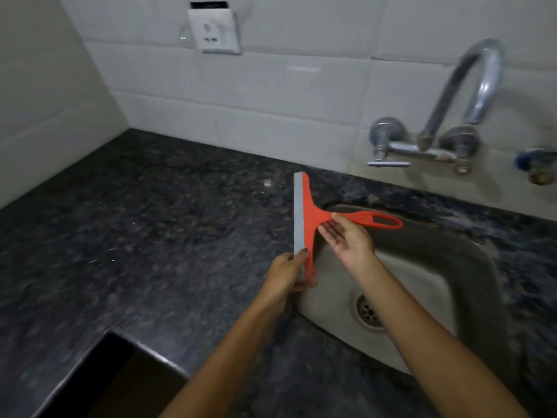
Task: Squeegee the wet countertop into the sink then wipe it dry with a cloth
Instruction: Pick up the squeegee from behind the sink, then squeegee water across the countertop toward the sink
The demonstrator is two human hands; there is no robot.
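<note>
An orange squeegee (312, 215) with a grey rubber blade is held in the air over the left rim of the steel sink (428, 267). My left hand (286, 274) pinches the near end of the blade bar. My right hand (346, 236) lies palm up under the neck of the handle, fingers spread and touching it. The handle points right, over the sink. The dark speckled granite countertop (165, 236) stretches to the left, with small glints of water on it. No cloth is in view.
A chrome wall tap (452, 116) with two valves arches above the sink. A second blue-handled valve (533, 167) sits at the far right. A white socket plate (215, 31) is on the tiled wall. A dark rectangular opening (120, 381) cuts the counter's front edge.
</note>
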